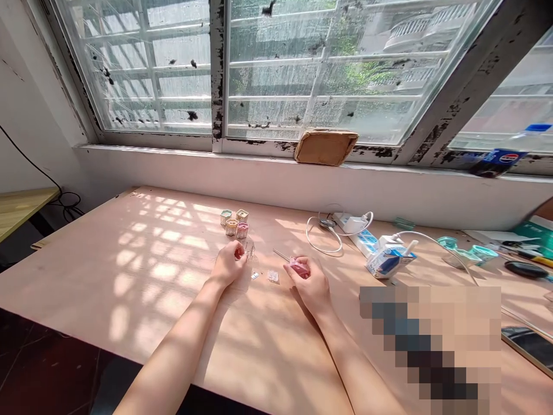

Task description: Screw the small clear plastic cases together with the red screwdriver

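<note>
A screwdriver (299, 266) with a reddish handle is gripped in my right hand (314, 283). Its thin metal shaft points up and to the left, above the table. My left hand (228, 266) is curled, thumb and fingers drawn together; what they pinch, if anything, is hidden. Right against its fingertips is a clear plastic piece (249, 249). Between the hands lie a small clear block (273, 276) and a small whitish piece (254, 275). Beyond my left hand several little hexagonal containers with coloured tops (231, 226) stand grouped.
A white cable and a power strip (365, 242) lie at the back right, with a blue-white carton (384, 259) in front. Further right are teal cups (483, 253), a black mouse (526, 269) and a phone (530, 344). A cola bottle (501, 161) leans at the window.
</note>
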### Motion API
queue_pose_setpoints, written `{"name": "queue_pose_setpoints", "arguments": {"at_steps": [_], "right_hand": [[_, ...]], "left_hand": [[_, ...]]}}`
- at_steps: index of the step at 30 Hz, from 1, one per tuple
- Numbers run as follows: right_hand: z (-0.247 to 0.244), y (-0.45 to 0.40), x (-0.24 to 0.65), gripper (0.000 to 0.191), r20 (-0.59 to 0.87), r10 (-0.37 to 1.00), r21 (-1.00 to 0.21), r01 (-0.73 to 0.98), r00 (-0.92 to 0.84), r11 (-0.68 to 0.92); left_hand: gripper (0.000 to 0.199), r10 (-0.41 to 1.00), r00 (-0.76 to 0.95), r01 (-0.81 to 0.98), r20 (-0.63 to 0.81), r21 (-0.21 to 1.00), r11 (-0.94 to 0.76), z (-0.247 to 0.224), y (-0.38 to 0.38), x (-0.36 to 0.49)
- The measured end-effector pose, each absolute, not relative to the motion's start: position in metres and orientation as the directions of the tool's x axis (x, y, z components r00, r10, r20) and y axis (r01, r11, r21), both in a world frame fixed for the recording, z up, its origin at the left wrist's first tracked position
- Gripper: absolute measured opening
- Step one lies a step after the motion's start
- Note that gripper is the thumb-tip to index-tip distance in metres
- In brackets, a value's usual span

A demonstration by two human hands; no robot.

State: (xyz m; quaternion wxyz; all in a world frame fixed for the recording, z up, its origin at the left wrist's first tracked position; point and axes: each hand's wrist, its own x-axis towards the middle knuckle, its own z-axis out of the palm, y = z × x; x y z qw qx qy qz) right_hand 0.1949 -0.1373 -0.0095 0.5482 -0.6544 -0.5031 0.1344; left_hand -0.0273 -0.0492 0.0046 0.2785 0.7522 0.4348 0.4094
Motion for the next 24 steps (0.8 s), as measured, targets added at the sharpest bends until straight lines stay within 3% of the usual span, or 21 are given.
{"name": "queue_pose_setpoints", "arguments": {"at_steps": [6, 14, 18, 24], "right_hand": [[-0.010, -0.137, 0.188, 0.053, 0.402, 0.808, -0.885, 0.408, 0.431, 0.222], [0.004, -0.148, 0.165, 0.033, 0.455, 0.825, -0.869, 0.368, 0.336, 0.329], [0.005, -0.151, 0.158, 0.033, 0.430, 0.844, -0.894, 0.280, 0.320, 0.349], [0.007, -0.155, 0.152, 0.040, 0.441, 0.877, -0.887, 0.244, 0.192, 0.392]], "left_hand": [[0.003, 0.787, 0.330, 0.342, 0.522, 0.711, -0.615, 0.014, -0.066, -0.022], [0.047, 0.620, 0.516, 0.238, 0.591, 0.596, -0.767, 0.014, -0.087, -0.005], [0.038, 0.551, 0.572, 0.165, 0.608, 0.572, -0.803, 0.012, -0.088, 0.002], [0.033, 0.616, 0.512, 0.176, 0.598, 0.629, -0.757, 0.016, -0.086, -0.002]]}}
